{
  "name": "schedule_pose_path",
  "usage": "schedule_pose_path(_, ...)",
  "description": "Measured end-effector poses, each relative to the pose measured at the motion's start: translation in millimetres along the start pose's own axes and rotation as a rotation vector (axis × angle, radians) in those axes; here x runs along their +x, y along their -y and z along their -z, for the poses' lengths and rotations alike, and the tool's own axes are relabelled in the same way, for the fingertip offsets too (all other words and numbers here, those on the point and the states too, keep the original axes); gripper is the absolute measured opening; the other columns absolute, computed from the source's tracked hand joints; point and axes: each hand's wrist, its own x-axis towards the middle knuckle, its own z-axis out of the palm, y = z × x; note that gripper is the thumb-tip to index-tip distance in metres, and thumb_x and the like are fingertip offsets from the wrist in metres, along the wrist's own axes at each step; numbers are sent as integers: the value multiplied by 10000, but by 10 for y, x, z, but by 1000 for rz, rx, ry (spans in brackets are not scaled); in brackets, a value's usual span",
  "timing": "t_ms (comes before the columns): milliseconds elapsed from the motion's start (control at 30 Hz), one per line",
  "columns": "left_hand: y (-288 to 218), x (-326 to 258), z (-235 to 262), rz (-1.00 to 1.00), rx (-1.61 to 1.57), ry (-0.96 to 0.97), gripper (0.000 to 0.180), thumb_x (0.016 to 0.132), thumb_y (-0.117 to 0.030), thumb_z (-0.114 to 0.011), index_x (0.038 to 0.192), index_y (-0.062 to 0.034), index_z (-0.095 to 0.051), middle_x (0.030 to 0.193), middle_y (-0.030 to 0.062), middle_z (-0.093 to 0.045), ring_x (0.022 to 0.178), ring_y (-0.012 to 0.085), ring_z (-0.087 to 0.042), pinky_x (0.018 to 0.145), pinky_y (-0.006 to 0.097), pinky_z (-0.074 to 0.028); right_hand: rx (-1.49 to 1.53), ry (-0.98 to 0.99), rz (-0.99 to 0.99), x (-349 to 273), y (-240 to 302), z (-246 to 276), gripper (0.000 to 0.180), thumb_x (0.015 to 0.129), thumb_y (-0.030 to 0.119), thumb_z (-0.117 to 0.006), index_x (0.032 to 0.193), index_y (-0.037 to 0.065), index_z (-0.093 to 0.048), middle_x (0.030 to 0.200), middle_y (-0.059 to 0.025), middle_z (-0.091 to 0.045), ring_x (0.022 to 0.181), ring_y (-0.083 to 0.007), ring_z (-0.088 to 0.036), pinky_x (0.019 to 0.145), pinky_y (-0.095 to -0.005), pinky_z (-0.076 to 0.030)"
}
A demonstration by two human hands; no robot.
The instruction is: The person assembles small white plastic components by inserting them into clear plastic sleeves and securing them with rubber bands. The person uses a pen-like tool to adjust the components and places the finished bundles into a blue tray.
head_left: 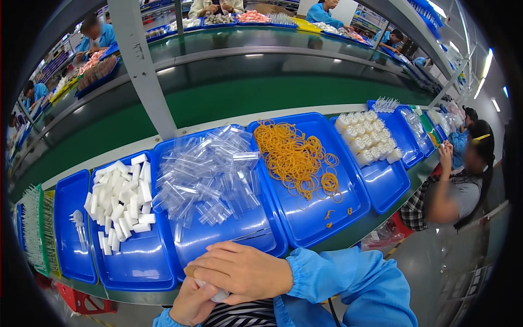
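Close to my body, below the tray of clear tubes, my left hand (192, 303) is closed around a small white, rounded bundle (220, 295). My right hand (242, 271) lies over the top of it with fingers curled round, so most of the bundle is hidden and its kind does not show. A thin yellowish band (193, 271) shows at a right finger. Just beyond my hands is a blue tray (199, 248) with a heap of clear plastic tubes (218, 169) and thin metal rods (253, 234) at its near side.
Leftward are white cylinders (122, 199), a few small clear pieces (79, 226) and a green rack (35, 229). To the right lie orange rubber bands (291, 155) and bundled white rolls (368, 136). A metal post (143, 71) rises behind. A co-worker (452, 191) sits at the right.
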Motion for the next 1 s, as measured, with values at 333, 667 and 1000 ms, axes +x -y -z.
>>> schedule_pose_path(333, -15, 99, -264, -325, 404, -144, 313, 933, -119, -664, 1182, -35, -494, 1140, 164, -605, 1057, 317, -638, 891, 473, -559, -687, -391, -621, -1079, -435, 1081, 125, 802, 111, -750, 921, 87, -718, 877, -63, -682, 824, -266, -621, 734, -399, -454)
schedule_pose_path(667, -115, 90, -332, -221, 813, -381, 371, 808, 13, -720, 1119, -12, -520, 990, 181, -650, 804, 209, -659, 652, 319, -574, -1113, -71, -659, -1421, -606, 1089, 137, 772, 156, -751, 862, 109, -658, 815, -37, -573, 840, -232, -551, 746, -383, -398)
schedule_pose_path(1000, -34, -2, -179, -319, 712, -496, 217, 786, 22, -794, 899, 7, -609, 800, 99, -691, 677, 109, -663, 606, 244, -549, -1072, -75, -623, -1375, -578, 1085, 127, 775, 80, -724, 877, 85, -648, 812, -71, -581, 805, -259, -557, 722, -400, -412)
